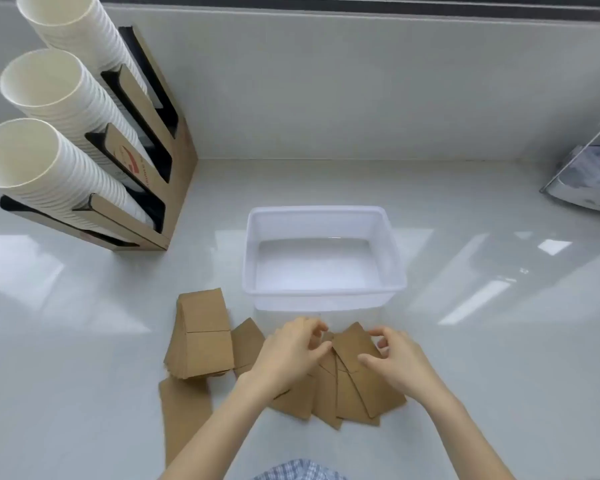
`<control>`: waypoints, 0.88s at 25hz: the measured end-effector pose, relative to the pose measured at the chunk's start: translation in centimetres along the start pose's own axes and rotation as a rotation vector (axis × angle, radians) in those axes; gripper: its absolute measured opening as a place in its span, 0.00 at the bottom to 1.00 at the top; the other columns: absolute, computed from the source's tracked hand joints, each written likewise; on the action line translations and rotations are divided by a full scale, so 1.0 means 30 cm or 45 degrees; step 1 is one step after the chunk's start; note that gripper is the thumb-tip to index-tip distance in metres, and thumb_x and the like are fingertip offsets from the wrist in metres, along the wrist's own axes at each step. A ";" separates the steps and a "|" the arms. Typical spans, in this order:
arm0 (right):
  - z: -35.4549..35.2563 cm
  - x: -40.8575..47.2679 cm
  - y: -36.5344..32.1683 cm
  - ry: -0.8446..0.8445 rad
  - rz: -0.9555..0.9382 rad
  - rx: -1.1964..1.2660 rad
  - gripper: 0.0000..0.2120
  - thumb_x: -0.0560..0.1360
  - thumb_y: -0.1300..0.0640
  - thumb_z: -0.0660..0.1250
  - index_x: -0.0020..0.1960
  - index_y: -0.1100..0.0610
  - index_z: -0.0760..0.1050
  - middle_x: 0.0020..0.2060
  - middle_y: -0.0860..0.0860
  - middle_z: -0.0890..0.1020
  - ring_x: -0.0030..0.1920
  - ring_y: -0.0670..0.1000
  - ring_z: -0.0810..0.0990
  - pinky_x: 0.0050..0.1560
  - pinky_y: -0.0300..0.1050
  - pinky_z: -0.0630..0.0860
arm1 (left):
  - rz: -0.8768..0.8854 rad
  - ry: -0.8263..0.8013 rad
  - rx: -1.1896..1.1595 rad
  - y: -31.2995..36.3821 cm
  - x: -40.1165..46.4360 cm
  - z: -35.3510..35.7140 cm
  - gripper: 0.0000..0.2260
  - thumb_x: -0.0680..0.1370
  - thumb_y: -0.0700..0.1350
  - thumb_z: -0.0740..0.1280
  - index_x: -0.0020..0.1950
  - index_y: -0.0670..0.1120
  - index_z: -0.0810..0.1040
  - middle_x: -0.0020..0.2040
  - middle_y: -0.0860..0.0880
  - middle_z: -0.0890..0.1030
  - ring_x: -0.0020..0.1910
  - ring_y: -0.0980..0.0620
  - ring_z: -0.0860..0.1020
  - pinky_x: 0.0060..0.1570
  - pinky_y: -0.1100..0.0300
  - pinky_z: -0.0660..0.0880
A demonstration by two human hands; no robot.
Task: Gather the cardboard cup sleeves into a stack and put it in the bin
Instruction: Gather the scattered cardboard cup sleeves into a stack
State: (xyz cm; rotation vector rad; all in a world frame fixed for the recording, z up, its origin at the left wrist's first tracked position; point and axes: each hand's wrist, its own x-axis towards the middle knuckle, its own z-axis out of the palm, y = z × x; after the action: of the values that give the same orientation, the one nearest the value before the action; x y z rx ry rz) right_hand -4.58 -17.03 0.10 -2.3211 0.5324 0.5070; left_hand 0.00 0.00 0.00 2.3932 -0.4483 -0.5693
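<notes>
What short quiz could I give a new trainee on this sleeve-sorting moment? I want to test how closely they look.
1. True or false: the bin already holds sleeves.
2. Where does the neat stack of sleeves sit relative to the bin: A) inside it, B) near its front left corner, C) behind it?
3. What are the left hand and right hand working on?

Key
1. False; it looks empty.
2. B.
3. The fanned loose sleeves lying in front of the bin; the fingers curl at their top edges, though a firm grip cannot be told.
</notes>
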 end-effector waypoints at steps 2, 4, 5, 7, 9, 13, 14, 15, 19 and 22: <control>0.002 -0.005 0.019 0.020 0.078 -0.113 0.28 0.69 0.47 0.68 0.65 0.54 0.63 0.60 0.55 0.69 0.62 0.55 0.70 0.59 0.49 0.71 | -0.010 -0.036 0.046 0.015 0.023 0.023 0.17 0.75 0.51 0.60 0.63 0.49 0.70 0.60 0.50 0.75 0.57 0.53 0.74 0.55 0.56 0.72; 0.015 -0.016 0.030 0.011 0.130 -0.203 0.28 0.69 0.47 0.67 0.63 0.56 0.62 0.60 0.55 0.68 0.63 0.55 0.68 0.58 0.48 0.70 | 0.002 -0.066 0.102 0.023 0.035 0.050 0.18 0.75 0.51 0.60 0.64 0.48 0.69 0.61 0.49 0.74 0.58 0.51 0.74 0.56 0.55 0.72; 0.021 -0.016 0.032 0.013 0.144 -0.223 0.26 0.69 0.47 0.67 0.61 0.57 0.63 0.59 0.55 0.69 0.63 0.56 0.68 0.57 0.48 0.70 | -0.001 -0.086 0.115 0.024 0.042 0.059 0.19 0.75 0.51 0.61 0.65 0.47 0.68 0.62 0.48 0.73 0.59 0.50 0.74 0.57 0.54 0.73; 0.030 -0.012 0.035 0.034 0.152 -0.217 0.24 0.68 0.48 0.68 0.58 0.57 0.65 0.58 0.54 0.69 0.61 0.55 0.68 0.57 0.47 0.70 | -0.004 -0.095 0.118 0.021 0.050 0.069 0.19 0.75 0.50 0.61 0.65 0.46 0.68 0.61 0.47 0.73 0.58 0.49 0.74 0.57 0.51 0.73; 0.029 -0.005 0.035 0.051 0.156 -0.172 0.22 0.67 0.49 0.69 0.56 0.56 0.67 0.56 0.54 0.70 0.60 0.55 0.68 0.57 0.47 0.71 | 0.007 -0.084 0.099 0.016 0.055 0.073 0.18 0.75 0.49 0.61 0.64 0.46 0.69 0.60 0.46 0.73 0.56 0.48 0.75 0.57 0.51 0.73; 0.030 0.000 0.038 0.062 0.131 -0.068 0.20 0.67 0.52 0.70 0.55 0.55 0.67 0.52 0.52 0.71 0.58 0.54 0.71 0.52 0.46 0.70 | 0.017 -0.040 0.003 0.004 0.051 0.076 0.18 0.75 0.48 0.61 0.64 0.45 0.70 0.55 0.47 0.75 0.51 0.50 0.75 0.56 0.56 0.73; 0.030 -0.001 0.038 0.069 0.105 -0.035 0.19 0.66 0.53 0.70 0.53 0.54 0.67 0.51 0.51 0.70 0.57 0.53 0.72 0.51 0.45 0.70 | 0.013 -0.017 -0.041 0.000 0.049 0.073 0.17 0.75 0.48 0.62 0.63 0.46 0.70 0.50 0.48 0.75 0.48 0.52 0.74 0.53 0.59 0.72; 0.030 -0.001 0.034 0.076 0.072 -0.001 0.17 0.66 0.53 0.70 0.51 0.52 0.66 0.49 0.50 0.70 0.56 0.53 0.72 0.50 0.45 0.71 | 0.007 0.011 -0.098 -0.003 0.046 0.068 0.16 0.75 0.49 0.62 0.62 0.46 0.71 0.44 0.51 0.74 0.44 0.54 0.73 0.48 0.64 0.71; 0.038 0.000 0.010 0.104 -0.087 0.111 0.14 0.68 0.54 0.70 0.48 0.49 0.67 0.47 0.48 0.73 0.48 0.49 0.73 0.50 0.45 0.73 | -0.053 0.085 -0.325 -0.023 0.022 0.044 0.08 0.75 0.49 0.63 0.48 0.47 0.77 0.37 0.51 0.77 0.38 0.55 0.73 0.33 0.68 0.66; 0.047 -0.005 -0.003 0.180 -0.122 0.218 0.09 0.72 0.53 0.65 0.52 0.52 0.70 0.49 0.50 0.76 0.45 0.47 0.74 0.51 0.46 0.75 | -0.176 0.147 -0.526 -0.073 -0.010 0.009 0.06 0.76 0.48 0.61 0.42 0.47 0.74 0.40 0.51 0.78 0.38 0.55 0.75 0.38 0.65 0.73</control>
State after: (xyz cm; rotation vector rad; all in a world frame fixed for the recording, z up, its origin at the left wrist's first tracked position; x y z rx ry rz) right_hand -4.96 -15.95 -0.73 -2.2162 0.5072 0.2428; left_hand -0.03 1.63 -1.52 2.0537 -0.0999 -0.5230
